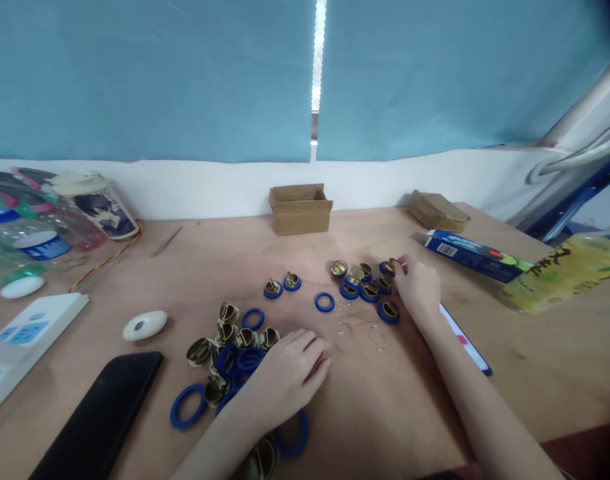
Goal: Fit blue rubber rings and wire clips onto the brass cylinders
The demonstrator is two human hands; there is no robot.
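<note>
My right hand [419,287] pinches a round brass-coloured piece [391,267] between thumb and fingertips; a blue ring [384,268] shows at its side. Several brass pieces fitted with blue rings lie close by, one of them a tilted piece [389,311] just below the hand. Curled on the tabletop, my left hand [302,363] shows nothing between its thumb and fingers. Beside and partly under that forearm is a pile of bare brass pieces [227,333] and loose blue rings [188,406]. A single blue ring [325,302] and thin clear rings [377,337] lie between the hands.
An open cardboard box [301,221] stands against the wall, another brown box [437,211] to its right. A blue carton [477,255], yellow packet [565,272] and phone [465,339] lie right. At left are a black phone [102,417], white oval device [145,325], tweezers [167,241] and bottles [39,230].
</note>
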